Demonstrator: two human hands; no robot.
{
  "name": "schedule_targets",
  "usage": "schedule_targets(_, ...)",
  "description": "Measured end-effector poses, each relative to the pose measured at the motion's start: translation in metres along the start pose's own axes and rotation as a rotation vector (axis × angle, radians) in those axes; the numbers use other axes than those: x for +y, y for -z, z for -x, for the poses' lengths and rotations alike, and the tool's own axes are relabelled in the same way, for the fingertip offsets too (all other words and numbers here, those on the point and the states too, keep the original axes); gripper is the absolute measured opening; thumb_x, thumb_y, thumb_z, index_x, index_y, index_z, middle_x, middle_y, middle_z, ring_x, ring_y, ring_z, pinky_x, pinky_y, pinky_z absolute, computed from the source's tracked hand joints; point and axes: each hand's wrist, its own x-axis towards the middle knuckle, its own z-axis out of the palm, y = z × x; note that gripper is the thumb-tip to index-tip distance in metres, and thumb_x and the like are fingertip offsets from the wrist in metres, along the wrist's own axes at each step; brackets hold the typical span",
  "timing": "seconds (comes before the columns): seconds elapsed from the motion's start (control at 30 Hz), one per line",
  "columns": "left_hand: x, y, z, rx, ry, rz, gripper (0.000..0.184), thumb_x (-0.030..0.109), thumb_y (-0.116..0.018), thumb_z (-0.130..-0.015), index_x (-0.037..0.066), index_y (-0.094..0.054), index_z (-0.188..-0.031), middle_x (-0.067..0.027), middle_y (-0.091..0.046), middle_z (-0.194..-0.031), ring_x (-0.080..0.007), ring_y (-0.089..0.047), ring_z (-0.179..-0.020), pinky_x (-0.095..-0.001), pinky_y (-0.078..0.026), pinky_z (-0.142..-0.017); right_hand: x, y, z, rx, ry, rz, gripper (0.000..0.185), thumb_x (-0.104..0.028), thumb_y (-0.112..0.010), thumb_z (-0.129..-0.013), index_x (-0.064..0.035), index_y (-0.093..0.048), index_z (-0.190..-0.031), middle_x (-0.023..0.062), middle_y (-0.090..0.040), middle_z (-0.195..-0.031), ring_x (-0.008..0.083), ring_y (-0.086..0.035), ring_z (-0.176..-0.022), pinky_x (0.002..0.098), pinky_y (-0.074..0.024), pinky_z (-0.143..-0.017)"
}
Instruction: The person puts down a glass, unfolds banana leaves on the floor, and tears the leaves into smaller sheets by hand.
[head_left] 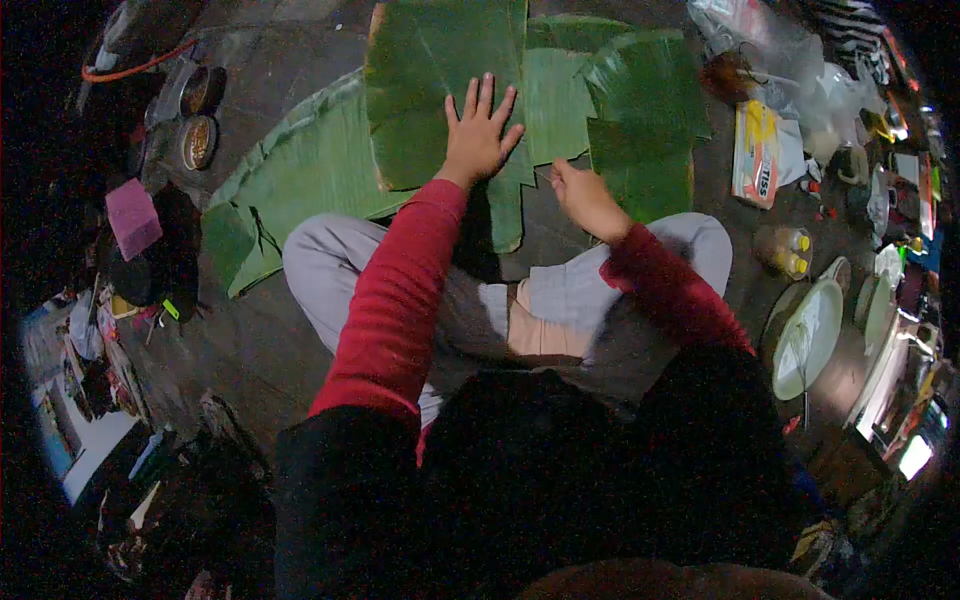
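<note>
My left hand [480, 133] lies flat with spread fingers on a large dark green banana leaf piece [420, 70]. Right of it, my right hand [588, 196] is closed, thumb and fingers pressed together near the lower edge of a lighter leaf piece [558, 110]; whatever the pinch may hold is too small to make out. A long pale green leaf [310, 160] extends to the left under the dark piece. More leaf pieces [650, 85] overlap at the right, beyond my right hand.
Right of the leaves are a tissue pack [755, 155], plastic bags [820, 90], yellow-capped bottles [785, 250] and a pale green bowl [808, 335] with a whisk. Small dishes [199, 142] and a pink block [133, 219] stand at the left. My crossed legs border the leaves.
</note>
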Motion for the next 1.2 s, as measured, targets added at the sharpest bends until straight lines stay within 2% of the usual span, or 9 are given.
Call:
schedule_targets(0.2, 0.001, 0.0, 0.0, -0.008, 0.011, -0.014, 0.058, 0.048, -0.038, -0.087, 0.021, -0.027, -0.137, -0.0129, -0.013, -0.145, -0.0318, -0.012, -0.134, -0.0601, -0.008, -0.1, 0.004, 0.006, -0.001, 0.091, -0.029, 0.047, 0.017, -0.014, -0.039, -0.086, -0.0015, -0.048, -0.092, 0.025, -0.058, -0.072, 0.0437, -0.056, -0.067, 0.0535, -0.042, -0.059)
schedule_targets(0.33, 0.001, 0.0, -0.001, -0.024, 0.012, -0.038, 0.059, 0.049, -0.037, -0.087, 0.022, -0.026, -0.138, -0.0129, -0.013, -0.145, -0.0319, -0.011, -0.134, -0.06, -0.007, -0.101, 0.008, 0.016, -0.003, 0.024, -0.066, 0.111, 0.018, -0.015, -0.039, -0.086, -0.002, -0.049, -0.093, 0.0243, -0.058, -0.072, 0.043, -0.056, -0.068, 0.0538, -0.0425, -0.06)
schedule_targets(0.43, 0.0, 0.0, 0.0, -0.032, 0.013, -0.048, 0.059, 0.049, -0.037, -0.087, 0.022, -0.025, -0.138, -0.0129, -0.012, -0.146, -0.032, -0.011, -0.134, -0.0602, -0.007, -0.101, 0.015, 0.022, -0.006, 0.041, -0.166, 0.146, 0.015, -0.016, -0.044, -0.085, -0.0044, -0.048, -0.093, 0.023, -0.058, -0.073, 0.0429, -0.055, -0.071, 0.0511, -0.0417, -0.061)
schedule_targets(0.83, 0.0, -0.001, 0.002, -0.042, 0.007, -0.051, 0.058, 0.049, -0.034, -0.088, 0.023, -0.023, -0.139, -0.013, -0.011, -0.146, -0.0323, -0.012, -0.134, -0.0605, -0.006, -0.101, 0.036, 0.045, -0.016, 0.223, -0.24, 0.246, 0.021, -0.02, -0.038, -0.087, -0.0013, -0.049, -0.09, 0.0246, -0.057, -0.068, 0.0442, -0.056, -0.066, 0.0532, -0.0433, -0.06)
schedule_targets(0.93, 0.0, 0.005, -0.01, 0.014, -0.007, -0.037, 0.055, 0.045, -0.037, -0.088, 0.018, -0.031, -0.135, -0.014, -0.016, -0.144, -0.0316, -0.014, -0.133, -0.0609, -0.01, -0.099, 0.025, 0.051, -0.015, 0.17, -0.273, 0.311, 0.02, -0.02, -0.043, -0.084, -0.0017, -0.049, -0.089, 0.022, -0.059, -0.072, 0.0421, -0.058, -0.069, 0.0526, -0.0436, -0.058)
schedule_targets(1.0, 0.0, 0.015, -0.025, -0.244, 0.147, 0.088, 0.05, 0.04, -0.041, -0.087, 0.016, -0.036, -0.131, -0.0144, -0.021, -0.142, -0.0305, -0.019, -0.131, -0.0609, -0.014, -0.098, 0.012, 0.051, -0.011, 0.127, -0.222, 0.432, 0.023, -0.022, -0.057, -0.079, -0.0062, -0.051, -0.094, 0.0168, -0.057, -0.088, 0.0361, -0.055, -0.083, 0.0484, -0.0424, -0.064)
schedule_targets(1.03, -0.003, 0.013, -0.033, -0.241, 0.148, 0.087, 0.05, 0.04, -0.041, -0.087, 0.016, -0.036, -0.131, -0.0144, -0.021, -0.142, -0.0305, -0.019, -0.131, -0.0609, -0.014, -0.098, -0.001, 0.054, -0.012, 0.129, -0.219, 0.433, 0.023, -0.022, -0.057, -0.079, -0.0062, -0.051, -0.094, 0.0168, -0.057, -0.088, 0.0361, -0.055, -0.083, 0.0484, -0.0424, -0.064)
schedule_targets(1.13, -0.014, 0.001, -0.057, 0.128, 0.035, 0.009, 0.047, 0.035, -0.04, -0.088, 0.015, -0.036, -0.13, -0.0144, -0.022, -0.142, -0.0291, -0.019, -0.131, -0.0607, -0.014, -0.099, -0.033, 0.053, -0.027, 0.308, 0.069, 0.566, 0.039, -0.031, -0.063, -0.073, -0.0041, -0.053, -0.099, 0.0127, -0.053, -0.097, 0.0304, -0.051, -0.096, 0.0422, -0.0485, -0.069)
schedule_targets(1.2, -0.014, -0.012, -0.06, 0.112, 0.059, -0.033, 0.048, 0.035, -0.037, -0.089, 0.016, -0.034, -0.133, -0.0139, -0.02, -0.143, -0.0291, -0.017, -0.132, -0.0605, -0.012, -0.099, -0.034, 0.035, -0.038, 0.25, 0.038, 0.482, 0.036, -0.029, -0.062, -0.074, -0.0038, -0.053, -0.099, 0.0131, -0.053, -0.097, 0.0302, -0.051, -0.095, 0.041, -0.0489, -0.07)
